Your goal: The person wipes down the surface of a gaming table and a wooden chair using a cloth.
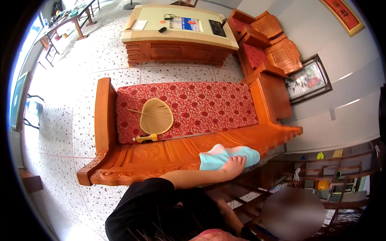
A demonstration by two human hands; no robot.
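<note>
My left hand (234,167) reaches across to the right and holds a light-blue and pink towel (212,159) against the top of the carved wooden backrest (144,164) of a bench sofa. The fingers are bent over the cloth, which partly covers the rail. My right hand is out of view; only its forearm and a dark wristband show low in the picture. On the sofa's red patterned cushion (208,105) lie a palm-leaf hand fan (157,117) and a yellow-and-black bottle (146,138) on its side, close to the backrest.
Beyond the sofa stands a wooden coffee table (181,52) carrying papers, small items and a black tray (217,27). Carved armchairs (256,55) line the right wall, near a framed picture (310,79). Dark wooden shelving (325,164) is close behind the backrest at lower right.
</note>
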